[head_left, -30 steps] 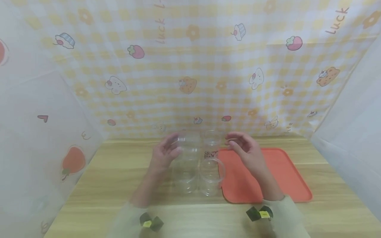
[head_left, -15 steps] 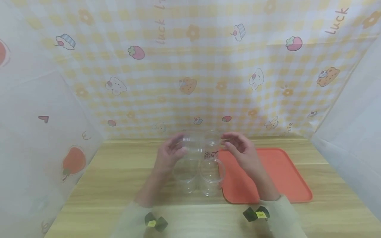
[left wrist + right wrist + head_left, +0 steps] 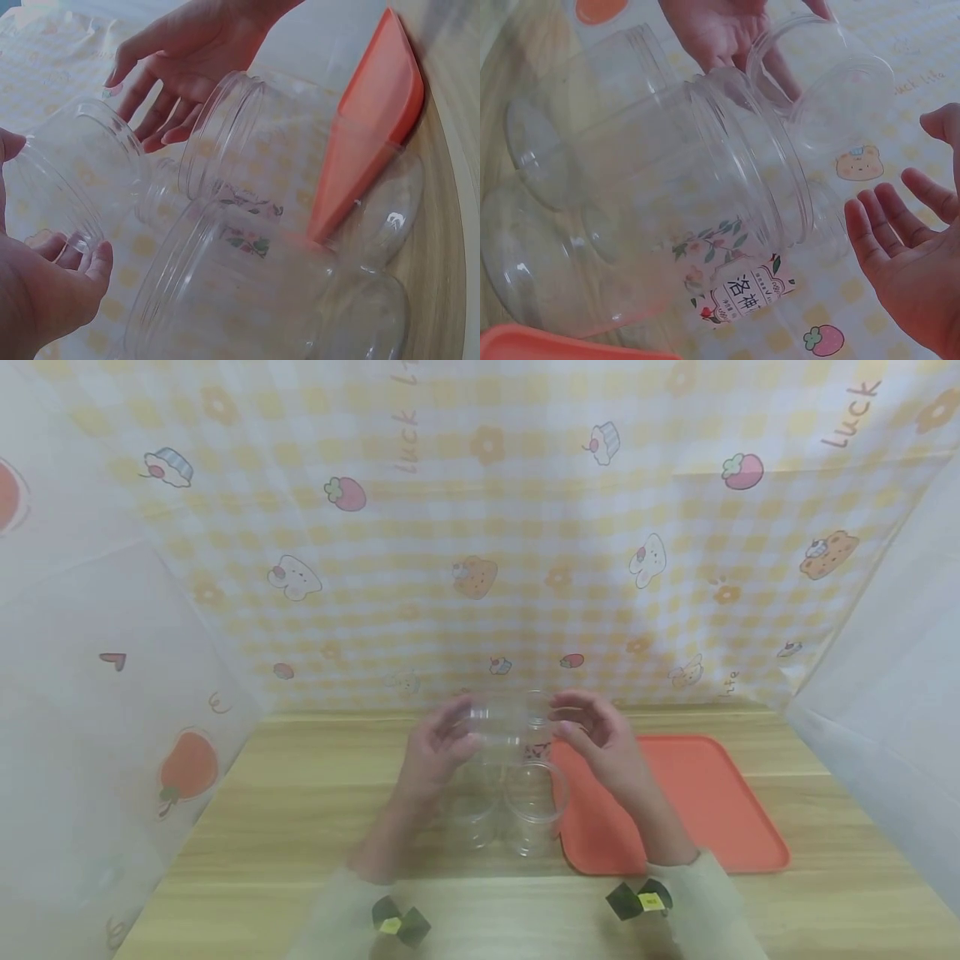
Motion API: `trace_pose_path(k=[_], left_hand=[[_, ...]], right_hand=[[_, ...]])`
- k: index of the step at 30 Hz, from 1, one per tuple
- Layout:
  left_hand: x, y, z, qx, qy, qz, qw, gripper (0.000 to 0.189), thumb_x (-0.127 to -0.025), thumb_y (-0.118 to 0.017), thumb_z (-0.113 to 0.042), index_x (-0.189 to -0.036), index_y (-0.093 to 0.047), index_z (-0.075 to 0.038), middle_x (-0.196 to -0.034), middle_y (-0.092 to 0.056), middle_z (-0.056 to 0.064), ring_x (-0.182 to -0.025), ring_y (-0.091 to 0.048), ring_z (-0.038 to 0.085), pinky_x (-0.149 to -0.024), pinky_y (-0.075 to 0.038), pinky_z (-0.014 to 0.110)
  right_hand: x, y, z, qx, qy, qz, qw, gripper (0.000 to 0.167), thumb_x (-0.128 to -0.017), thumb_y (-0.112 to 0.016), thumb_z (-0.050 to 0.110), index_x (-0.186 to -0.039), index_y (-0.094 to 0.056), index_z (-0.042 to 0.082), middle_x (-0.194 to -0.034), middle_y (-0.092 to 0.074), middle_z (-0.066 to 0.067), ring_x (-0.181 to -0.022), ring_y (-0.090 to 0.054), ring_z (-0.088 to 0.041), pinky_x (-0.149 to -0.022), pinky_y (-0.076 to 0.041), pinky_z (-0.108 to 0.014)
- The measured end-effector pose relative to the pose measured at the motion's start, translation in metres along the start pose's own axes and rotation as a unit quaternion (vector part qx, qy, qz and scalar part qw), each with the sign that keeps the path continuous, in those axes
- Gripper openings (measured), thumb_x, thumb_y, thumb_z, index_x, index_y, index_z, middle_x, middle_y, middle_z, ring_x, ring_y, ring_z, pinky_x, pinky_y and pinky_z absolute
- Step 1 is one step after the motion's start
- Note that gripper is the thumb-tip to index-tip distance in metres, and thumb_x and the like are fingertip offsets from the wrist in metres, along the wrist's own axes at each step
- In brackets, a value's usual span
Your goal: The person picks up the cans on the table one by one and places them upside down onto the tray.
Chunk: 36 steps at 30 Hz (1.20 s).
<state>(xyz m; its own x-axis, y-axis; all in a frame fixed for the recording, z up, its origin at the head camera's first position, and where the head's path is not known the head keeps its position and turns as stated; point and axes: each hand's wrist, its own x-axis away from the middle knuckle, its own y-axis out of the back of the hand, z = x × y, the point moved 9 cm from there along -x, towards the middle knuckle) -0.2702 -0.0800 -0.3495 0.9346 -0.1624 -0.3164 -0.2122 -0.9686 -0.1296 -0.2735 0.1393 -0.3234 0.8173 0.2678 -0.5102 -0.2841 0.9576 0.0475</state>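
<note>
My left hand (image 3: 438, 752) grips a clear plastic jar (image 3: 497, 727) by its side, raised above the standing jars; its wide ring shows in the left wrist view. My right hand (image 3: 607, 743) faces it from the right, fingers spread and loosely bent, and nothing lies in its palm in the right wrist view. Below, two clear jars stand side by side, a right one (image 3: 536, 810) and a left one (image 3: 471, 827). Behind the right one is another clear jar (image 3: 537, 714), with a flowered label (image 3: 742, 292) seen through the front jar.
An orange tray (image 3: 705, 802) lies on the wooden table (image 3: 300, 810), right beside the jars and partly under my right forearm. A yellow checked cloth (image 3: 480, 527) with cartoon prints hangs behind the table. White sheets (image 3: 112, 735) close off both sides.
My left hand has moved to the right with the jar, which now overlaps the labelled jar's edge in the head view. My right hand has shifted left, so the hands are closer together.
</note>
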Motion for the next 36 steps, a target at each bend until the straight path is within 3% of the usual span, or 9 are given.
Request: trace_pose_path(k=[10, 20, 25, 32, 36], left_hand=[[0.0, -0.005, 0.0, 0.019, -0.004, 0.0, 0.9998, 0.061, -0.087, -0.073, -0.016, -0.144, -0.053, -0.008, -0.14, -0.056, 0.014, -0.126, -0.056, 0.037, -0.102, -0.05, 0.041], [0.0, -0.008, 0.002, 0.023, 0.024, -0.006, 0.9994, 0.064, -0.086, -0.073, -0.013, -0.146, -0.051, -0.008, -0.142, -0.053, 0.016, -0.126, -0.055, 0.035, -0.099, -0.052, 0.041], [0.0, -0.01, 0.002, 0.014, 0.028, -0.005, 0.9995, 0.065, -0.086, -0.074, -0.015, -0.146, -0.051, -0.01, -0.145, -0.05, 0.016, -0.127, -0.054, 0.033, -0.1, -0.051, 0.04], [0.0, -0.013, 0.0, 0.008, 0.024, 0.001, 0.9997, 0.066, -0.084, -0.075, -0.015, -0.146, -0.052, -0.01, -0.147, -0.048, 0.016, -0.126, -0.055, 0.032, -0.099, -0.052, 0.041], [0.0, -0.015, 0.0, 0.016, 0.025, 0.006, 0.9995, 0.067, -0.084, -0.074, -0.013, -0.147, -0.05, -0.007, -0.146, -0.049, 0.018, -0.126, -0.055, 0.033, -0.1, -0.051, 0.041]], right_hand=[[-0.003, -0.006, -0.001, 0.013, -0.004, 0.004, 0.9999, 0.041, -0.096, -0.063, -0.005, -0.136, -0.051, -0.006, -0.133, -0.053, -0.031, -0.124, -0.053, -0.042, -0.101, -0.05, -0.036], [-0.003, -0.01, 0.001, -0.01, -0.004, 0.022, 0.9997, 0.048, -0.096, -0.063, -0.005, -0.142, -0.048, -0.003, -0.14, -0.049, -0.028, -0.13, -0.046, -0.046, -0.106, -0.046, -0.04], [-0.004, -0.014, 0.003, -0.022, 0.003, 0.038, 0.999, 0.054, -0.095, -0.065, -0.005, -0.145, -0.045, -0.003, -0.142, -0.05, -0.02, -0.132, -0.042, -0.049, -0.105, -0.047, -0.04], [-0.005, -0.018, 0.004, -0.026, 0.012, 0.057, 0.998, 0.061, -0.095, -0.07, 0.001, -0.147, -0.04, -0.006, -0.146, -0.048, -0.018, -0.135, -0.046, -0.034, -0.106, -0.045, -0.045], [-0.004, -0.02, 0.002, -0.026, 0.004, 0.064, 0.9976, 0.068, -0.092, -0.075, 0.006, -0.15, -0.041, -0.001, -0.149, -0.044, -0.02, -0.137, -0.042, -0.037, -0.108, -0.044, -0.044]])
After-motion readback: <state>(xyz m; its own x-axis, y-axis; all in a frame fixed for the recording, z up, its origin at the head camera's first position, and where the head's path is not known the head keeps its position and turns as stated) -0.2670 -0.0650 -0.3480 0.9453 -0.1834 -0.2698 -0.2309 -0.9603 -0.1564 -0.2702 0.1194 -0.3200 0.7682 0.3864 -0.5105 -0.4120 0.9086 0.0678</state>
